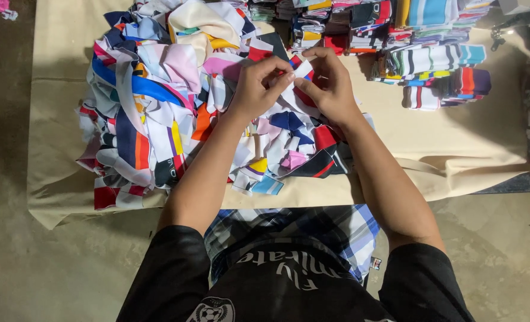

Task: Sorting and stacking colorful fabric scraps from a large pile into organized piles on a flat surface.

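Fabric strip, small and white, is pinched between the left hand and right hand above the heap of colourful scraps; sorting appears under way, with placement calling for a chosen stack.

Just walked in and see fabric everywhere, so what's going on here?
A person sits at a low table covered with a beige cloth. Both hands, left hand and right hand, pinch a small white fabric piece above a loose heap of colourful scraps. Neatly folded stacks of striped pieces sit at the far right.
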